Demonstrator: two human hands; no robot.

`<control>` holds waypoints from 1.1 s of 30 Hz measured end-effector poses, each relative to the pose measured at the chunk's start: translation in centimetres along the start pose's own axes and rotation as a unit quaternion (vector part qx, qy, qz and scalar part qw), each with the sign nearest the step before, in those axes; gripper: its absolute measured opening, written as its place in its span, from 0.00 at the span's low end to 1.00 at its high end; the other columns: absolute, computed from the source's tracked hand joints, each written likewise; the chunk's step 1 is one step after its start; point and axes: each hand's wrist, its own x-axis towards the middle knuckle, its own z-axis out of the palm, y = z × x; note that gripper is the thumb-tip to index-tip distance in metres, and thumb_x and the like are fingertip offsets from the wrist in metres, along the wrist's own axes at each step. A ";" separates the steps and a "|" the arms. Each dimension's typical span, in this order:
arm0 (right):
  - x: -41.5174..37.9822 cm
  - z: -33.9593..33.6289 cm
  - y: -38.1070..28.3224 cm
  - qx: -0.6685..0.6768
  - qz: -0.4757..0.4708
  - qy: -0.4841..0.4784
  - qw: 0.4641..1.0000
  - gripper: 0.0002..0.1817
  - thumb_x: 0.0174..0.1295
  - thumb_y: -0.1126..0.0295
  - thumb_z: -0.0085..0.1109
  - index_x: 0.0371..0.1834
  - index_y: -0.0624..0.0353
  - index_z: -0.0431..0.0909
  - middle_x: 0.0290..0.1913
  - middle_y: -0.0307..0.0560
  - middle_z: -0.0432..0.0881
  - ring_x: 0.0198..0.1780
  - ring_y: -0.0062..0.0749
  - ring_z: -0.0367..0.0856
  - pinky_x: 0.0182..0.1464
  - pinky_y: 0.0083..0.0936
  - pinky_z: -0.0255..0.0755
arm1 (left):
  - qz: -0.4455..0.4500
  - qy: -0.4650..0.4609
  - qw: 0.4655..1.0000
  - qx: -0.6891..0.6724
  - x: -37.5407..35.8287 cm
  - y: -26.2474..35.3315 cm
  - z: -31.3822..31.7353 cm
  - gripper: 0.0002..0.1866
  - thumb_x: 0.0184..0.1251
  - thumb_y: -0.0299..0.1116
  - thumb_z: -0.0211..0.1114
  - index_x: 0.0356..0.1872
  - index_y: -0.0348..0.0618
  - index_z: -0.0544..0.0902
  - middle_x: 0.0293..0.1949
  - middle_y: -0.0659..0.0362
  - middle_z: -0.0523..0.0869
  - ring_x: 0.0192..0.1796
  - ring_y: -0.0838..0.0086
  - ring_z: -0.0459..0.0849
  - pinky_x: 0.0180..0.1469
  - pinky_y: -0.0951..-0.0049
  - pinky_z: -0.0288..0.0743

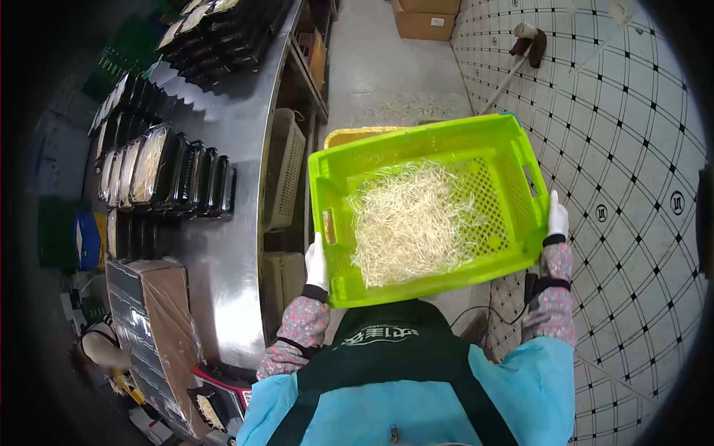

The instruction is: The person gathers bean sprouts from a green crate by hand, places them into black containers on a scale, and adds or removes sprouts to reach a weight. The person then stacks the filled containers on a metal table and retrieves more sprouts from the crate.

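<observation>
A bright green plastic basket (513, 149) hangs in front of my body, slightly tilted, with a heap of thin pale sprout-like strands (409, 227) on its perforated bottom. My left hand (316, 264), in a white glove, grips the basket's left end near the front corner. At the right end my right hand (558, 217), also gloved in white, holds the basket's outer wall. The fingers of both hands are partly hidden by the basket. Beneath its far edge shows part of a yellow container (357, 135).
On the left stands a steel table (234, 186) with stacked black trays (171, 167) and a brown wrapped box (167, 305). A white crate (286, 171) is under its edge. Cardboard boxes (425, 22) stand ahead. A patterned wall (625, 149) borders the right side.
</observation>
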 end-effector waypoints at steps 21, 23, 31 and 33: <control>-11.6 17.1 9.4 0.173 0.086 -0.035 0.980 0.29 0.71 0.44 0.47 0.36 0.63 0.84 0.30 0.41 0.85 0.33 0.23 0.80 0.39 0.24 0.72 | 0.005 0.043 0.981 0.190 6.9 -3.2 -10.3 0.25 0.70 0.49 0.62 0.52 0.33 0.79 0.41 0.56 0.85 0.43 0.72 0.81 0.48 0.72 0.74; -11.6 19.0 12.4 0.136 0.069 -0.038 0.988 0.25 0.72 0.49 0.50 0.43 0.64 0.81 0.35 0.42 0.84 0.38 0.26 0.80 0.45 0.24 0.72 | -0.029 0.024 0.969 0.245 9.7 -9.0 -11.8 0.32 0.67 0.50 0.65 0.61 0.34 0.74 0.55 0.47 0.82 0.57 0.61 0.79 0.61 0.67 0.70; -15.3 18.0 3.2 -0.011 -0.400 -0.012 0.916 0.24 0.62 0.71 0.61 0.63 0.58 0.72 0.63 0.54 0.74 0.66 0.45 0.71 0.70 0.36 0.62 | 0.276 0.015 0.888 0.368 -0.3 -2.8 -3.5 0.41 0.63 0.40 0.67 0.73 0.38 0.58 0.73 0.44 0.62 0.76 0.50 0.55 0.76 0.56 0.48; -15.2 20.5 1.5 -0.064 -0.400 -0.157 0.901 0.28 0.62 0.68 0.59 0.66 0.63 0.68 0.66 0.59 0.70 0.69 0.50 0.66 0.71 0.38 0.59 | 0.170 -0.037 0.941 0.289 -1.6 -6.7 -0.5 0.42 0.62 0.40 0.69 0.73 0.35 0.59 0.72 0.43 0.61 0.75 0.53 0.56 0.76 0.60 0.49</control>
